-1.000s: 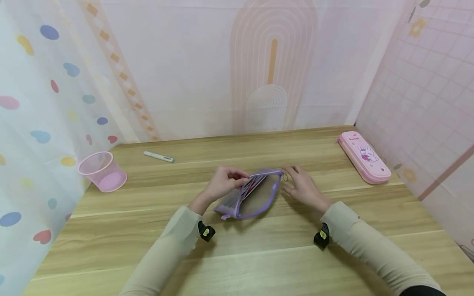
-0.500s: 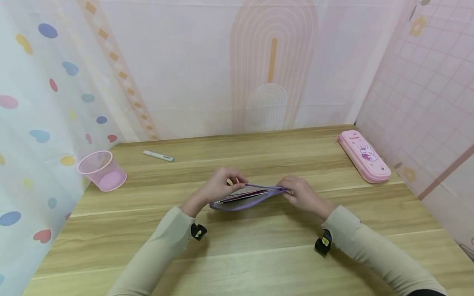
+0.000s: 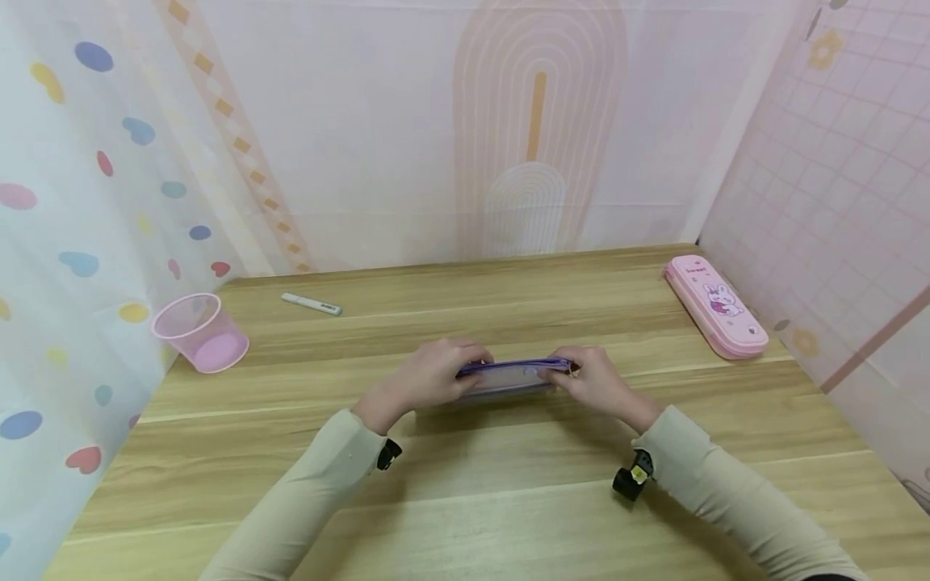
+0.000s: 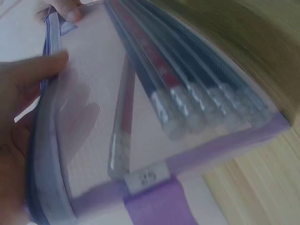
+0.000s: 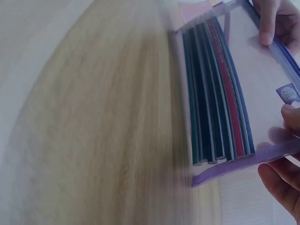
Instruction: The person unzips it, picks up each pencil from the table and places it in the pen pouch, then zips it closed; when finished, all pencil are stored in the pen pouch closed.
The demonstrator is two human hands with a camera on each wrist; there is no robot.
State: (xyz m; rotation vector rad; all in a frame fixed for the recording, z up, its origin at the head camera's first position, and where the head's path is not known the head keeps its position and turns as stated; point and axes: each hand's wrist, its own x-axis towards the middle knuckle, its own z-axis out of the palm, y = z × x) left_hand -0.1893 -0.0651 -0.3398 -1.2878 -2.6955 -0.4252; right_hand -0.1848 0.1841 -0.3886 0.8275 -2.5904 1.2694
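Note:
A mesh zip pouch (image 3: 512, 376) with purple edging stands tilted between both hands over the middle of the table. My left hand (image 3: 436, 374) pinches its zip edge on the left, thumb in front. At the other end, my right hand (image 3: 597, 381) grips the corner near the zip's end, where a small ring hangs. The mouth edges lie close together. Through the mesh in the left wrist view, several pencils (image 4: 161, 65) show with eraser ends, one lying apart from the bunch. Their dark and red shafts, pencils (image 5: 215, 93) in the right wrist view, line up along the pouch's bottom.
A pink pencil case (image 3: 715, 307) with a rabbit print lies at the right. On the left, a pink mesh cup (image 3: 218, 351) stands near the table edge. A pale marker (image 3: 311, 304) lies behind it, toward the back of the wooden table (image 3: 494, 500).
The pouch's gaping mouth has come together, and the pouch has tipped so its mesh side faces me. My right hand has gone from touching its corner to gripping it.

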